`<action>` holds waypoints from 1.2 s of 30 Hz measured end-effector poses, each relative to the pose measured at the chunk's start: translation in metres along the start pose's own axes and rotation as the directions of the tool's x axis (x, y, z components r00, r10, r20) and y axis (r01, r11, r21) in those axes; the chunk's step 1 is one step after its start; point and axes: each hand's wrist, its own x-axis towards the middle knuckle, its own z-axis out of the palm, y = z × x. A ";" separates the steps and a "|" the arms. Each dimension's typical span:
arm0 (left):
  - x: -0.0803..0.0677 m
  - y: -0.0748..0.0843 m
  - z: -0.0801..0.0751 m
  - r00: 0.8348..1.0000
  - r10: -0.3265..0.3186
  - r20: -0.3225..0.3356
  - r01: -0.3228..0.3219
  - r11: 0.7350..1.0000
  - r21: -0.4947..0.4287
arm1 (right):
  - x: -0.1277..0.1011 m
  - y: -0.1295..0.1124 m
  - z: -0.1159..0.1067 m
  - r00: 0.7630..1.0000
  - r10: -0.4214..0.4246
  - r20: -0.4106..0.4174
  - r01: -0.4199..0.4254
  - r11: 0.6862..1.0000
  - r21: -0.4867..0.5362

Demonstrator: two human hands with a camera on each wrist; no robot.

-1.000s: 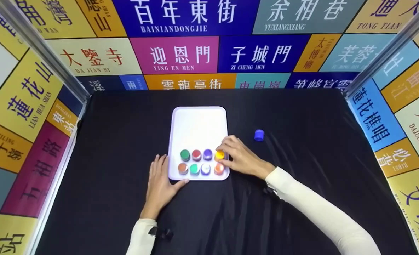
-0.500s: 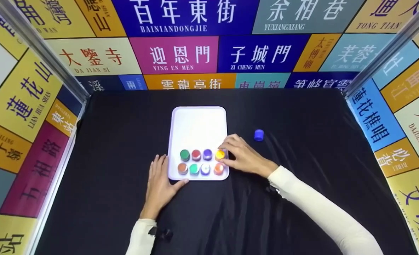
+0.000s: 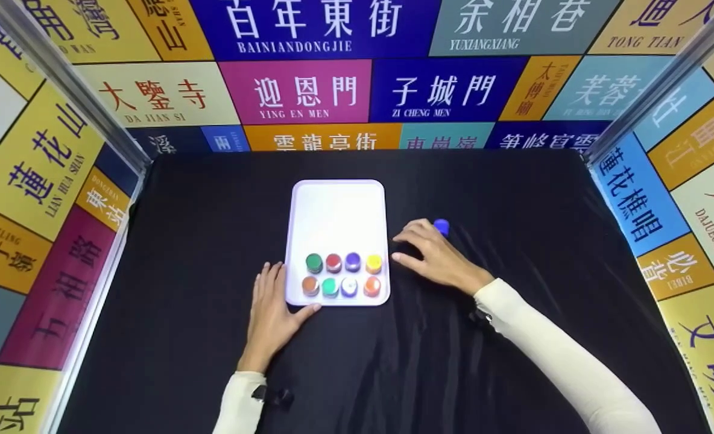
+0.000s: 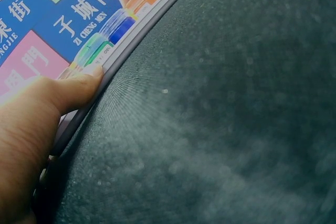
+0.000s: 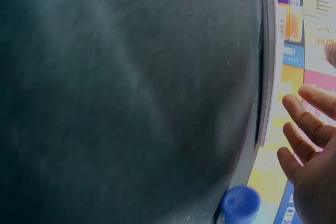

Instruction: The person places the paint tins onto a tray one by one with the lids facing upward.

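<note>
A white tray (image 3: 339, 211) lies on the black cloth. Along its near end stand two rows of small coloured-lid jars (image 3: 333, 263). The yellow-lid jar (image 3: 374, 263) is at the right end of the far row. My right hand (image 3: 420, 247) hovers just right of the tray, fingers relaxed and spread, holding nothing. A blue jar (image 3: 442, 225) peeks out behind its knuckles and shows in the right wrist view as the blue jar (image 5: 240, 203) below the fingers (image 5: 302, 121). My left hand (image 3: 275, 295) lies flat by the tray's near left corner, thumb (image 4: 79, 87) against the tray's rim (image 4: 131, 40).
Colourful sign-printed walls (image 3: 309, 90) enclose the black table (image 3: 212, 199) on three sides. The far half of the tray holds nothing. Black cloth stretches to the right of the blue jar and along the near edge.
My right hand has let go of the yellow-lid jar and moved right and slightly away, now partly covering the blue jar. The left hand has not moved.
</note>
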 end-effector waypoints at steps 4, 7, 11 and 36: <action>0.000 0.000 -0.001 1.000 -0.005 0.003 0.005 1.000 0.003 | -0.004 0.007 -0.004 1.000 -0.012 -0.019 0.012 1.000 -0.019; 0.000 -0.001 -0.001 1.000 -0.008 0.002 0.008 1.000 0.005 | -0.005 0.013 -0.007 1.000 -0.011 -0.025 0.010 0.999 -0.040; 0.000 -0.001 -0.001 1.000 -0.009 0.005 0.009 1.000 0.012 | -0.008 0.022 -0.011 0.999 0.030 -0.026 -0.031 0.999 -0.039; 0.000 0.000 0.001 1.000 0.000 0.004 0.000 1.000 0.019 | -0.022 0.051 -0.035 0.990 0.127 -0.060 -0.132 0.988 -0.083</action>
